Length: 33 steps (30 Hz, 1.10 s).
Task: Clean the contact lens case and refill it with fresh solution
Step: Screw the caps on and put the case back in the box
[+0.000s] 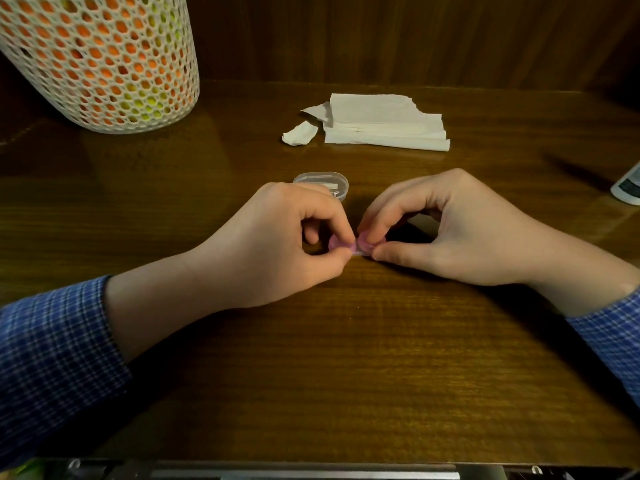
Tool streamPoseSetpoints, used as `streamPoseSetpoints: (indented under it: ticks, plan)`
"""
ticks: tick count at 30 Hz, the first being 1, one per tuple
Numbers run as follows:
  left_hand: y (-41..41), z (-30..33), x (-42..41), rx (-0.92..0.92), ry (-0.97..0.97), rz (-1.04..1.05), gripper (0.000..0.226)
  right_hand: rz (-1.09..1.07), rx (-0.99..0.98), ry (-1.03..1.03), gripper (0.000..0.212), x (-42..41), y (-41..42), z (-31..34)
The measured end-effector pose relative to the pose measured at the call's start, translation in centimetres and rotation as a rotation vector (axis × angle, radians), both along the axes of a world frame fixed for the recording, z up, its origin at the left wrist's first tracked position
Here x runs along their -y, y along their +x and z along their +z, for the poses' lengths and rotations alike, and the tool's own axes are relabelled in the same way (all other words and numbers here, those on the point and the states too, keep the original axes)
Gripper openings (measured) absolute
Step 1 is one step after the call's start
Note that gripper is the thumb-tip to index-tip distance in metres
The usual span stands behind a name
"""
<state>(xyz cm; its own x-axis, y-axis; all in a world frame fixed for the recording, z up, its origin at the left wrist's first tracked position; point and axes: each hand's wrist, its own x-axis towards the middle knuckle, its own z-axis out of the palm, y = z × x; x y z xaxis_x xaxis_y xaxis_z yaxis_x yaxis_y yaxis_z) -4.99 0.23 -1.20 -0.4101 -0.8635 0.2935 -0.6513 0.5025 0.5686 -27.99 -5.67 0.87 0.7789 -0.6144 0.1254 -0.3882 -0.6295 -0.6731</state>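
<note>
wood table [346,358] | wood-panel wall [381,36] | tissues [384,123] | basket [100,60]

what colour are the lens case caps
Pink-purple; the lens case caps show in the head view, pinched between both hands.

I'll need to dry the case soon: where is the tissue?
In the head view, the folded tissue lies at the table's far side, right of centre, beyond the clear box and both hands.

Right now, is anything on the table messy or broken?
Only the tissue: a torn-off scrap lies beside the folded tissue stack, whose left edge looks ragged. No spill shows on the wooden table.
</note>
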Motion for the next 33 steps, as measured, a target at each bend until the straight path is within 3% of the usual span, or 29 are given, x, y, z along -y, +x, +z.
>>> streamPoseSetpoints:
  ticks: [33]
  plan:
    - [0.02, -0.02, 0.13, -0.014, -0.004, 0.016, 0.011, -0.013, 0.006, -0.077, 0.013, 0.04, 0.22, -0.48]
